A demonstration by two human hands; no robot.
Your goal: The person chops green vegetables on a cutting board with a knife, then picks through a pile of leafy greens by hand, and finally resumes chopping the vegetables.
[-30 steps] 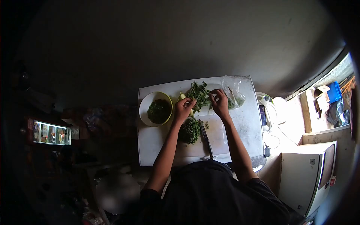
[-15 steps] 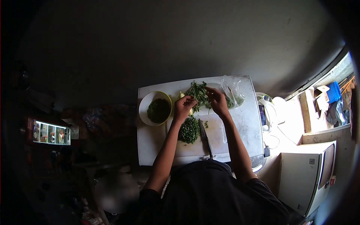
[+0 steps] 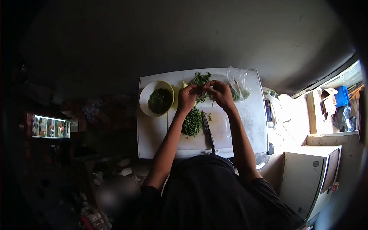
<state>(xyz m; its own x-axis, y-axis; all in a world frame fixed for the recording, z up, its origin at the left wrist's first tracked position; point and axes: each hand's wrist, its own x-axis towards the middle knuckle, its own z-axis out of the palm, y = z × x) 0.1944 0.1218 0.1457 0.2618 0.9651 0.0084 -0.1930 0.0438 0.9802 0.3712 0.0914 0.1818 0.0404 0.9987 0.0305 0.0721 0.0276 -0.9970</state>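
Observation:
My left hand (image 3: pixel 188 97) and my right hand (image 3: pixel 220 94) meet at the fingertips over the leafy green stems (image 3: pixel 201 78) at the back of the white table. Both hands are closed in a pinch, and what sits between the fingers is too small to make out. Chopped greens (image 3: pixel 192 123) lie heaped on the white cutting board (image 3: pixel 220 130), with a knife (image 3: pixel 208 130) beside them on the right. A bowl (image 3: pixel 144 100) with chopped greens inside stands to the left of my left hand.
A clear plastic bag (image 3: pixel 240 86) with greens lies at the table's back right. The white table (image 3: pixel 251 126) stands near a dark wall. Right of it are a white cabinet-like appliance (image 3: pixel 303 180), a blue container (image 3: pixel 341 96) and cardboard.
My hands have come together, the right one moving left to the left one's fingertips. The whole view has shifted, so the table appears slightly higher.

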